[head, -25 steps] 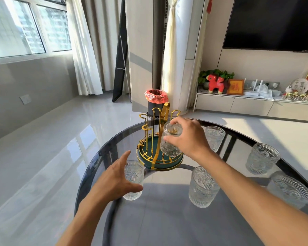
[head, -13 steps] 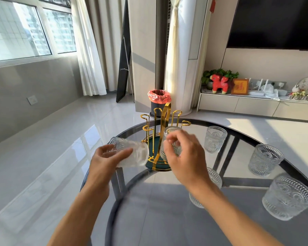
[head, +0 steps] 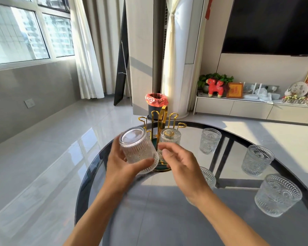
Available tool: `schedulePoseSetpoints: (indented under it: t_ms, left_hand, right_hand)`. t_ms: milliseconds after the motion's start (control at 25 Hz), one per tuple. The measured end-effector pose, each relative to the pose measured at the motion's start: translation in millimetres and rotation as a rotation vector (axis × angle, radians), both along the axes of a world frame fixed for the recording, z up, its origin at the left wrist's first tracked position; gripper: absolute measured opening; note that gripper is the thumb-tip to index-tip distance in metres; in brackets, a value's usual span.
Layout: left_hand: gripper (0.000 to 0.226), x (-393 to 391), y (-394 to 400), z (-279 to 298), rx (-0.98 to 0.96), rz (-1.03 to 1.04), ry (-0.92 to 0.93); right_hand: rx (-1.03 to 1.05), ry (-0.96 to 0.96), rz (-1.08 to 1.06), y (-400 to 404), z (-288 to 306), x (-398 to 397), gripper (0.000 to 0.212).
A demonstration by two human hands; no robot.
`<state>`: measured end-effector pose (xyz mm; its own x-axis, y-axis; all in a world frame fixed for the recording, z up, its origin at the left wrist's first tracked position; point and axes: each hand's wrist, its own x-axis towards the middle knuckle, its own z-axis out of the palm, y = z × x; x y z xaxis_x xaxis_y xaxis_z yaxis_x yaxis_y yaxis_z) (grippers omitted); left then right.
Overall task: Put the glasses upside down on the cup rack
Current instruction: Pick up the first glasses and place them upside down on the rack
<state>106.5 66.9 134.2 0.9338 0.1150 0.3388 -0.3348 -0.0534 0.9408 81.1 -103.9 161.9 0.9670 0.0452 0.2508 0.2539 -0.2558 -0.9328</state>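
A gold wire cup rack [head: 161,115] with a green base stands at the far side of the round dark glass table [head: 167,219]. One ribbed clear glass [head: 171,138] sits upside down on a rack peg. My left hand [head: 119,167] grips a second glass [head: 138,150], turned bottom-up and tilted, just left of the rack and in front of it. My right hand [head: 182,168] hovers empty with fingers apart, right in front of the racked glass. Three glasses stand upright on the right: [head: 210,140], [head: 258,159], [head: 277,194]. Another glass [head: 207,175] is partly hidden behind my right wrist.
Beyond the table stands a black bin [head: 156,107] with a red liner on the shiny tiled floor. A low white cabinet [head: 252,110] with ornaments runs along the right wall under a dark TV. Windows and curtains are at the left.
My right hand let go of the glass now upside down on the rack and drew back. My left hand lifted a glass from the table, turned it bottom-up and brought it toward the rack.
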Motion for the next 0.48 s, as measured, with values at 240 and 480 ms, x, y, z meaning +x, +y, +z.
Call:
schedulePoseSetpoints:
  t_ms: [240, 480]
  left_hand:
    - [0.092, 62, 2, 12, -0.017, 0.228, -0.009]
    - [0.095, 98, -19, -11, 0.142, 0.24, 0.036]
  right_hand:
    - [-0.022, -0.152, -0.281, -52, -27, -22, 0.02]
    - [-0.027, -0.22, -0.492, -92, -70, -48, 0.027]
